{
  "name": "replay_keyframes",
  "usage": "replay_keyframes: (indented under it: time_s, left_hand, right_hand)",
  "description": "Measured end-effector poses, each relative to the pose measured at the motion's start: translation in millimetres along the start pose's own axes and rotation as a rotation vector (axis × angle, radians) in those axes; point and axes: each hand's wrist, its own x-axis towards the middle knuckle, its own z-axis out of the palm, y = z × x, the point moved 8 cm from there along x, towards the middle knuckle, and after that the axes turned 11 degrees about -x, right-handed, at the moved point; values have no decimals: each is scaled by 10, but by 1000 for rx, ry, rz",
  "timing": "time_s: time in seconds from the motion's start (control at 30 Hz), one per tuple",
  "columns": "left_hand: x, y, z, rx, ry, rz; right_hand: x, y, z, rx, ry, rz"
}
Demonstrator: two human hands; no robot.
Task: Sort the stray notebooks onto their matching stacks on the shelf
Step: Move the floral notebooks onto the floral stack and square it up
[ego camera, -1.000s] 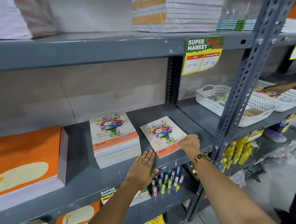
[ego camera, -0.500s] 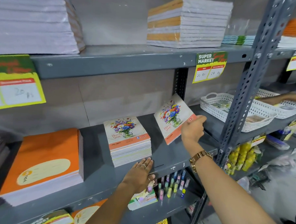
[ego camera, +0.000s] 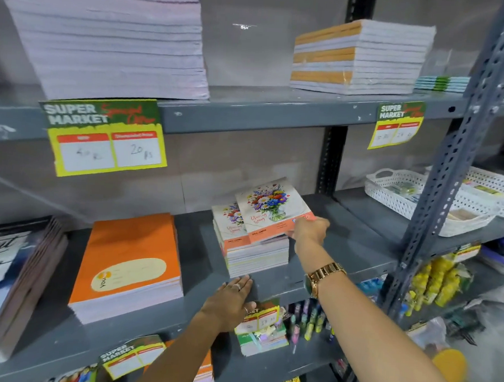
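My right hand (ego camera: 310,230) grips the lower right corner of a floral-cover notebook (ego camera: 268,210). The notebook lies askew over the matching floral stack (ego camera: 250,249) on the middle grey shelf (ego camera: 329,247), shifted to the right of the stack's top cover. My left hand (ego camera: 229,302) rests flat on the shelf's front edge just below the stack, fingers spread, holding nothing. A stack of orange notebooks (ego camera: 130,263) sits to the left on the same shelf.
Dark-cover books (ego camera: 10,271) lean at far left. Tall white stacks (ego camera: 113,37) and an orange-banded stack (ego camera: 360,56) fill the upper shelf. White baskets (ego camera: 414,199) sit right, beyond a metal upright (ego camera: 438,183). Price tags (ego camera: 104,136) hang off shelf edges. Markers (ego camera: 308,319) stand below.
My right hand carried the floral notebook from the bare shelf, up and leftward, onto the floral stack. The left hand stayed on the shelf edge. The view tilted upward.
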Motion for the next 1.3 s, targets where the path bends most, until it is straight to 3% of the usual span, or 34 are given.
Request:
replay_keyframes:
  time_s: [0.3,0.57,0.8,1.0,1.13,1.3]
  left_hand:
    - [-151,-242,-71,-14,-5,-43]
    - [-121,-250,-91,-81,44,-48]
    - [-206,-282,-500,-156,383,-188]
    - [-205,-243,-898,-243,712,-220]
    - [-149,-185,-1113,-297,837,-228]
    - [-35,-190,-1238,-364,869,-248]
  right_hand:
    - [-197,220,387,62,-110,144]
    - [-147,138,313,-359,-10,-23]
    - [-92,144,322,-509,-101,-118]
    - [-20,18,137,-599,-60,-259]
    - [51,22,37,-656,-52,-359]
    - [92,118,113,-714,-188,-437]
